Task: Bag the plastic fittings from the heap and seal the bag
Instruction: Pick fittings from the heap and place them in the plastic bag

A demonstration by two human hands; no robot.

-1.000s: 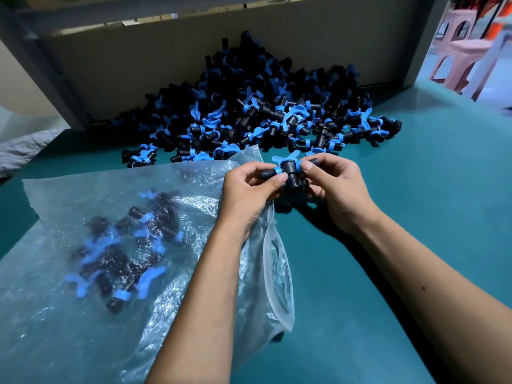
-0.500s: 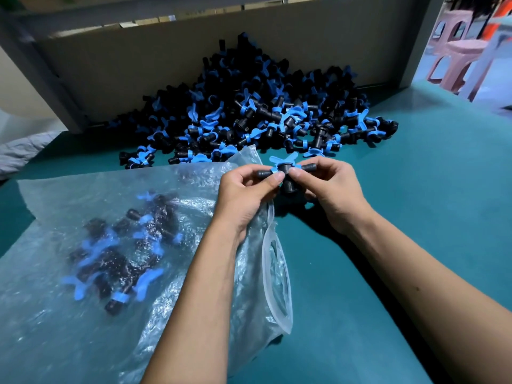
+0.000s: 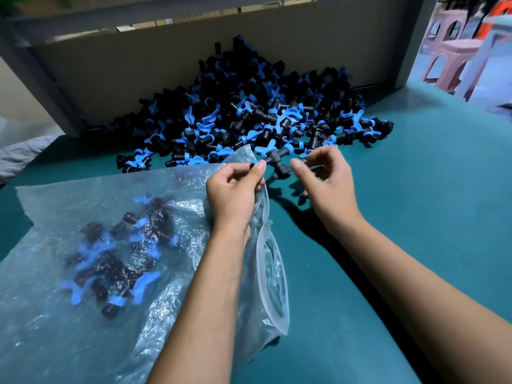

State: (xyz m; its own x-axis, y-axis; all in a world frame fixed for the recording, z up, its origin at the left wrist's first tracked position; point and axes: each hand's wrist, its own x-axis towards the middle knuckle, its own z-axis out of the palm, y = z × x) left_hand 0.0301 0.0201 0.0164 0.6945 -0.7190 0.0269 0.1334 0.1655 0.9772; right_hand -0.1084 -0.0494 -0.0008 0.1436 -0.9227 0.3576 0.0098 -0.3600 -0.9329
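Note:
A heap of black and blue plastic fittings (image 3: 249,112) lies at the back of the teal table against a cardboard wall. A clear plastic bag (image 3: 83,314) lies at the left with several fittings (image 3: 116,256) inside, its mouth (image 3: 273,275) facing right. My left hand (image 3: 235,189) pinches one arm of a black fitting with blue wings (image 3: 273,159) just above the bag's mouth. My right hand (image 3: 324,181) hovers a little to the right of that fitting, fingers loosely curled and holding nothing.
A brown cardboard wall (image 3: 138,59) closes off the back of the teal table (image 3: 415,217). Pink plastic stools (image 3: 454,56) stand beyond the table at the upper right. A grey cloth (image 3: 19,153) lies at the far left edge.
My right hand has let go of the fitting and drawn away to the right. My left hand alone keeps hold of it near the bag's mouth.

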